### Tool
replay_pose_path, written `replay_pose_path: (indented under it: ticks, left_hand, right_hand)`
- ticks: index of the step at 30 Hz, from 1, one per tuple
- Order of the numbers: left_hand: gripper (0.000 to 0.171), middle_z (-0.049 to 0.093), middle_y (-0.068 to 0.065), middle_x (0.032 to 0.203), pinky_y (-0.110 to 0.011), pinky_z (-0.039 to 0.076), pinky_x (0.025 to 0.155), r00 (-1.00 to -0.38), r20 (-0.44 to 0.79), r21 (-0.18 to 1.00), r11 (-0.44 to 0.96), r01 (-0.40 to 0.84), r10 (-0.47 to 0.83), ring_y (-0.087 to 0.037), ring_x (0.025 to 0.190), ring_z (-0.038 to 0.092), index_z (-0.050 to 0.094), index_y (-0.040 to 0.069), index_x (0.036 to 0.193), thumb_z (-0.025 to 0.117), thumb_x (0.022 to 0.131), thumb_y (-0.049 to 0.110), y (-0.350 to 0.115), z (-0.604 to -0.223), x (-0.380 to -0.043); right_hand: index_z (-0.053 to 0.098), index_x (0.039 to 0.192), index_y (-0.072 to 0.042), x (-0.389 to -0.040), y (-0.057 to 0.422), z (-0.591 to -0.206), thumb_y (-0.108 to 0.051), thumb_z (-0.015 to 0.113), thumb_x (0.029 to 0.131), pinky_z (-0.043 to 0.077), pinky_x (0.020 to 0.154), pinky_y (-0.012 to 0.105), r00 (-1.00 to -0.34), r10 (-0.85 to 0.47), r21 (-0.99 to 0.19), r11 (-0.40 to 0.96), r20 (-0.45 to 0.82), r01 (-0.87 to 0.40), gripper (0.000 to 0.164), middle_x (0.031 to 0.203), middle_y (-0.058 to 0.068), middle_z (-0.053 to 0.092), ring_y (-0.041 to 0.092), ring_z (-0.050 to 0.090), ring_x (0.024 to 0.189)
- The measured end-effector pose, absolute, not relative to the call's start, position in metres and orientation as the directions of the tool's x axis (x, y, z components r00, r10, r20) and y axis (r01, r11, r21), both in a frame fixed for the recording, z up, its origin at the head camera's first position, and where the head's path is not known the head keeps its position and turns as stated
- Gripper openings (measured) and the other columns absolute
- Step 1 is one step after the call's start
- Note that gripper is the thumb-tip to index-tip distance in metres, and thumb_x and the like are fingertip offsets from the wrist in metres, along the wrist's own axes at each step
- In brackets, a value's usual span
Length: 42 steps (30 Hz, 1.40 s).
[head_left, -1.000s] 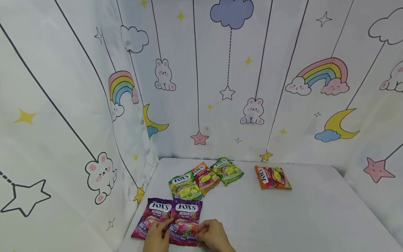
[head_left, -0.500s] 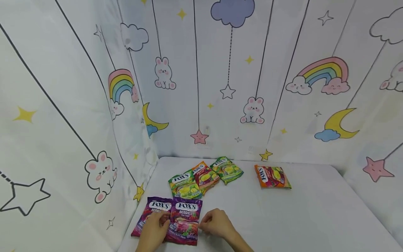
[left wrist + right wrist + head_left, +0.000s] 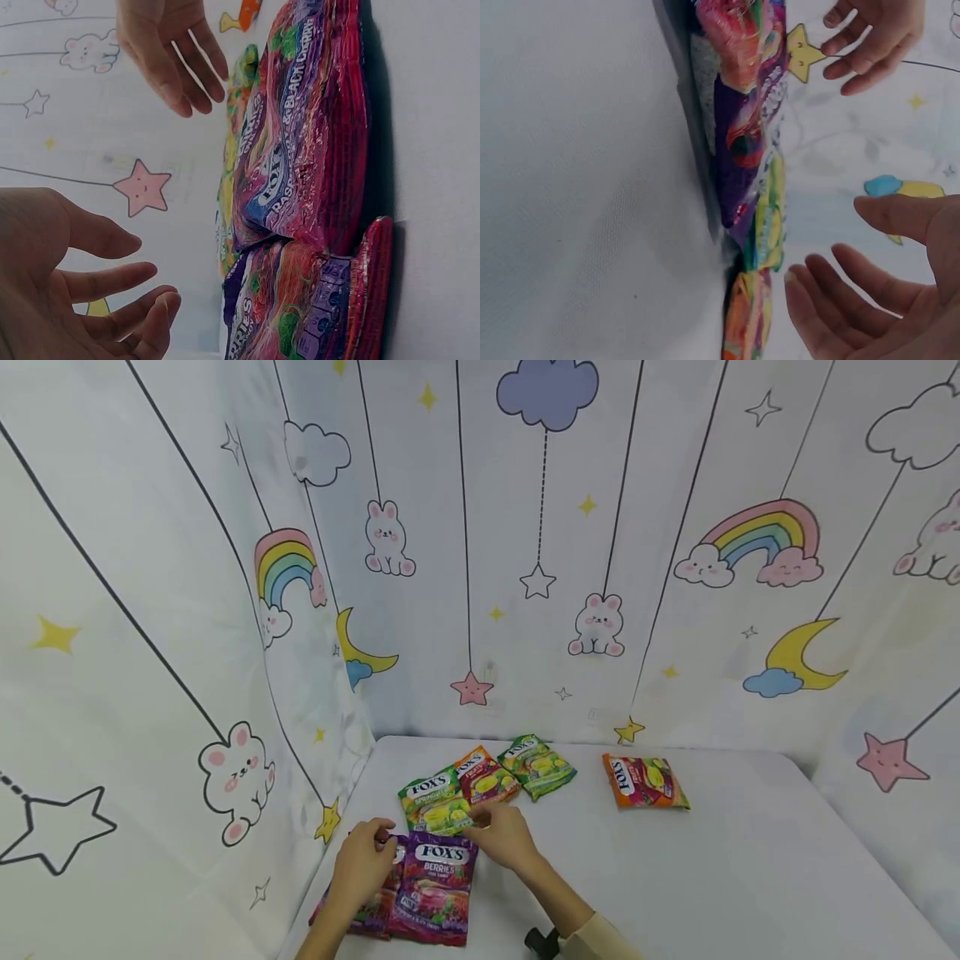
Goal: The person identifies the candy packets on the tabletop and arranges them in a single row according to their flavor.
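Two purple Fox's Berries candy bags lie side by side at the table's near left. My left hand (image 3: 365, 864) hovers over the left purple bag (image 3: 378, 910), partly hiding it; its fingers are loosely bent around nothing in the left wrist view. The right purple bag (image 3: 435, 893) lies flat and untouched. My right hand (image 3: 504, 837) is raised above that bag's upper right corner, close to the green Springtime candy bag (image 3: 435, 806). In the right wrist view, a gap separates the right hand's fingers (image 3: 832, 307) from the bags, and they hold nothing.
Behind the green bag lie an orange Fruits candy bag (image 3: 487, 778) and another green bag (image 3: 536, 766). A second orange bag (image 3: 647, 782) lies apart, farther right. Printed fabric walls (image 3: 555, 693) border the white table (image 3: 712, 860) at the back and left.
Both hands have lifted off the purple bags and moved forward. The right purple bag was pressed against the left one, then let go. The other bags keep their places.
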<state>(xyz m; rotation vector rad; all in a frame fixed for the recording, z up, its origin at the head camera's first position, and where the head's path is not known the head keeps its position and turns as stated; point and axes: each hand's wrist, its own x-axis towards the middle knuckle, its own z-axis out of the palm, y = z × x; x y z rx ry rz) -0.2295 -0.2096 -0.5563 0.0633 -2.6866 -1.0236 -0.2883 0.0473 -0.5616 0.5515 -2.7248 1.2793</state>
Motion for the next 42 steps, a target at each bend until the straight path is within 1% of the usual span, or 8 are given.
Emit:
replay_pose_path:
  ticks: [4,8,17,21,26,32,36,42]
  left_hand:
    - [0.027,0.067,-0.015,0.106,-0.045,0.054,0.073,-0.964,0.234,0.664,0.745,0.064,-0.125,-0.025,0.088,0.066,0.071,0.001,0.12,0.07,0.096,0.013,-0.211,-0.561,-0.241]
    - [0.034,0.066,-0.02,0.111,-0.048,0.054,0.072,-0.97,0.211,0.672,0.739,0.058,-0.116,-0.028,0.089,0.066,0.066,-0.002,0.127,0.069,0.097,0.013,-0.211,-0.566,-0.251]
    - [0.042,0.064,-0.027,0.113,-0.057,0.053,0.081,-0.98,0.154,0.66,0.751,0.009,-0.124,-0.04,0.098,0.064,0.061,-0.008,0.13,0.067,0.096,0.015,-0.212,-0.577,-0.273]
    - [0.042,0.065,-0.027,0.11,-0.058,0.052,0.081,-0.98,0.165,0.634,0.773,0.018,-0.113,-0.042,0.097,0.064,0.059,-0.01,0.128,0.068,0.094,0.014,-0.214,-0.583,-0.281]
    - [0.043,0.068,-0.024,0.102,-0.055,0.054,0.076,-0.982,0.169,0.618,0.786,0.04,-0.083,-0.039,0.091,0.066,0.059,-0.012,0.127,0.068,0.093,0.013,-0.213,-0.583,-0.287]
    - [0.046,0.068,-0.009,0.086,-0.049,0.048,0.06,-0.991,0.106,0.576,0.817,-0.01,-0.087,-0.024,0.069,0.062,0.06,-0.006,0.13,0.069,0.095,0.023,-0.21,-0.582,-0.292]
    - [0.048,0.065,-0.005,0.081,-0.057,0.044,0.065,-0.991,0.063,0.568,0.821,-0.06,-0.116,-0.024,0.07,0.06,0.059,-0.004,0.132,0.069,0.095,0.025,-0.209,-0.584,-0.294]
    - [0.048,0.07,-0.012,0.088,-0.076,0.037,0.081,-0.987,0.037,0.571,0.814,-0.106,-0.154,-0.035,0.081,0.066,0.061,-0.004,0.129,0.073,0.093,0.026,-0.206,-0.588,-0.3]
  right_hand:
    - [0.074,0.115,-0.001,-0.297,0.036,-0.565,-0.021,0.079,0.091,0.058,0.078,0.046,-0.932,-0.267,-0.725,0.588,0.246,-0.359,0.032,0.109,0.016,0.075,0.029,0.07,0.096]
    - [0.073,0.116,0.001,-0.303,0.027,-0.568,-0.018,0.08,0.089,0.059,0.075,0.044,-0.933,-0.245,-0.72,0.594,0.263,-0.359,0.033,0.112,0.018,0.074,0.031,0.071,0.096]
    - [0.072,0.119,0.0,-0.32,0.017,-0.58,-0.019,0.083,0.087,0.051,0.068,0.038,-0.948,-0.213,-0.662,0.678,0.237,-0.318,0.038,0.095,0.011,0.071,0.017,0.059,0.077]
    - [0.073,0.118,-0.001,-0.327,0.015,-0.586,-0.019,0.081,0.086,0.055,0.074,0.043,-0.946,-0.224,-0.645,0.692,0.235,-0.324,0.037,0.102,0.013,0.074,0.023,0.066,0.086]
    - [0.073,0.117,-0.003,-0.334,0.013,-0.589,-0.021,0.081,0.085,0.056,0.079,0.047,-0.954,-0.212,-0.627,0.718,0.214,-0.3,0.037,0.106,0.011,0.074,0.026,0.069,0.092]
    - [0.074,0.114,-0.004,-0.339,0.011,-0.589,-0.022,0.082,0.083,0.057,0.079,0.047,-0.963,-0.193,-0.612,0.744,0.186,-0.268,0.037,0.103,0.009,0.075,0.026,0.069,0.091]
    - [0.075,0.111,-0.005,-0.342,0.009,-0.59,-0.023,0.082,0.081,0.057,0.078,0.046,-0.965,-0.196,-0.604,0.752,0.175,-0.263,0.035,0.101,0.008,0.075,0.025,0.069,0.09]
    - [0.075,0.109,-0.005,-0.348,0.007,-0.592,-0.023,0.083,0.082,0.057,0.078,0.045,-0.968,-0.196,-0.588,0.77,0.154,-0.25,0.034,0.101,0.008,0.075,0.025,0.069,0.09]
